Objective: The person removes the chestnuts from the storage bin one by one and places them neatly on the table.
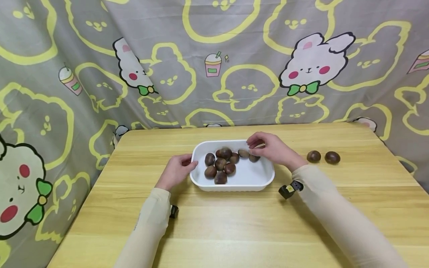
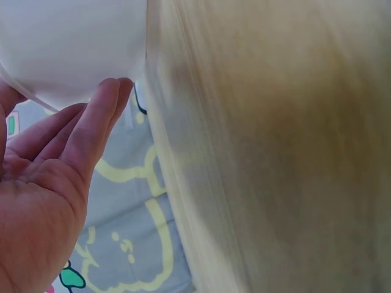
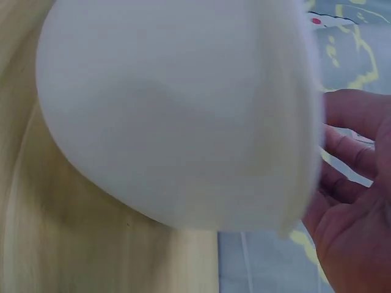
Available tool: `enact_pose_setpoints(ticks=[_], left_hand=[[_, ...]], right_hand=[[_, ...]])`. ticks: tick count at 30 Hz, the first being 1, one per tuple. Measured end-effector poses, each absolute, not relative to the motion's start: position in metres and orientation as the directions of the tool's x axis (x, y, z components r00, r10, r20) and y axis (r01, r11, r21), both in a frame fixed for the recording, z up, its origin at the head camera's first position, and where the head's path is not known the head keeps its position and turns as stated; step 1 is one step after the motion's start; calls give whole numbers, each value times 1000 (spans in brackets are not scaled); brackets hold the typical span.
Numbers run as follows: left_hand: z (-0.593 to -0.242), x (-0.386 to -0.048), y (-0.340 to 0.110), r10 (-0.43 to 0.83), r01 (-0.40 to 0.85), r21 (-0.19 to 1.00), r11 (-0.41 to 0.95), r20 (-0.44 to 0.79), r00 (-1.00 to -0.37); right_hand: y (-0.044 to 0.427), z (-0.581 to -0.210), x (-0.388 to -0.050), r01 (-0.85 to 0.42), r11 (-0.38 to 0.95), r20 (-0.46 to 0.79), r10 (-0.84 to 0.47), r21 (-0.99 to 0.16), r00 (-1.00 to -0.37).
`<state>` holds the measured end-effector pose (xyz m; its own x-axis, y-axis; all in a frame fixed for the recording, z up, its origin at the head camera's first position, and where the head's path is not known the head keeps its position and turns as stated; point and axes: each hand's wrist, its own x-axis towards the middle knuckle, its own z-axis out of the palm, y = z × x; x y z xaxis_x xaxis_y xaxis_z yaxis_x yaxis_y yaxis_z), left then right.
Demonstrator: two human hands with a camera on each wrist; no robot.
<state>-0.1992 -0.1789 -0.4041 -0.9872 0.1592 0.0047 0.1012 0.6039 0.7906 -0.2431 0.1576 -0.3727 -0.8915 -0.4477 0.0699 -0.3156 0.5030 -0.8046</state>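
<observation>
The left hand (image 1: 175, 171) pinches the white plastic tray (image 1: 249, 175) at its nine o'clock end; the long axis runs nine-to-three. Two chestnuts (image 1: 314, 156) lie on the table (image 1: 218, 227), at three o'clock from the nearer right hand (image 1: 270, 148), whose relaxed fingers seem empty.

Left grip (image 1: 175, 172) in a pinch, right grip (image 1: 271, 149) loosely curved.

We see grey cloth (image 1: 202, 93), printed with yellow outlines (image 1: 221, 40), white rabbits (image 1: 315, 64) and pink cups (image 1: 212, 64), hanging behind and left of a yellowish, wood-grained surface (image 1: 228, 227).
</observation>
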Motion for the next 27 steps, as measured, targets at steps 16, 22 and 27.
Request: enact_pose_setpoints(ticks=[16,22,27], left_hand=[[-404,-198,-177,157,110,794,598,19,-987],[-404,-199,-177,161,110,793,599,15,-987],[-404,-200,-177,151,97,798,594,8,-988]], right_hand=[[134,-381,-253,-251,629,-93,-461,-736,-883],[128,-380,-253,-222,654,-122,-437,-723,-891],[123,-381,-254,-268,670,-100,-456,-693,-884]])
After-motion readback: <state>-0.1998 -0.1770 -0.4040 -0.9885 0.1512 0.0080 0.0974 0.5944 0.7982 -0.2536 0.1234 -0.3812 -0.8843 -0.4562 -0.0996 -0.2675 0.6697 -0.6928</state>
